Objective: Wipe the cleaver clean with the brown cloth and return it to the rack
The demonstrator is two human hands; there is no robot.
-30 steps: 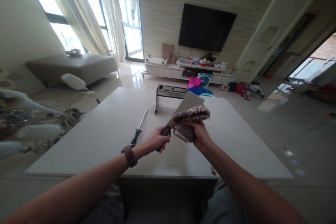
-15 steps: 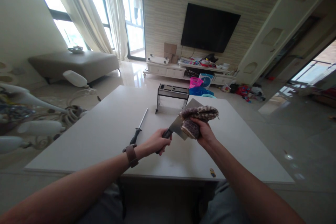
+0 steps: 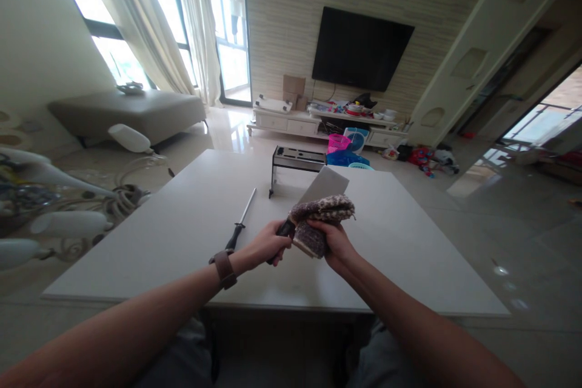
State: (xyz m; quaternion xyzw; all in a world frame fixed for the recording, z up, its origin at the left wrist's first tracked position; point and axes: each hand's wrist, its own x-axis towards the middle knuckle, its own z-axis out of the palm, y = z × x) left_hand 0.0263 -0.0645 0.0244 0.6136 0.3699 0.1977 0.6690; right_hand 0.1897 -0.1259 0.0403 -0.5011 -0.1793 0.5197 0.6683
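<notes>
My left hand (image 3: 271, 244) is wrapped round the black handle of a cleaver (image 3: 324, 185), whose broad blade points away and to the right above the table. In my right hand (image 3: 334, 241) is a folded brown-and-white cloth (image 3: 325, 209), pressed around the blade close to the handle. The cloth hides the lower part of the blade. To the left on the table lies a sharpening steel (image 3: 239, 224) with a black handle, partly behind my left wrist. A knife block (image 3: 297, 159) with slots in its top and clear sides stands beyond the cleaver.
All this is over a white table (image 3: 159, 254). Past its far edge are a pink basket (image 3: 337, 143) and a blue plastic bag (image 3: 343, 159). White lamp shades (image 3: 68, 222) with coiled arms crowd the left side. A low cabinet (image 3: 284, 124) stands under a television (image 3: 364, 48).
My right hand has slid the cloth down and left along the blade to the handle, baring the blade's far end. My left hand keeps its grip, shifted slightly left.
</notes>
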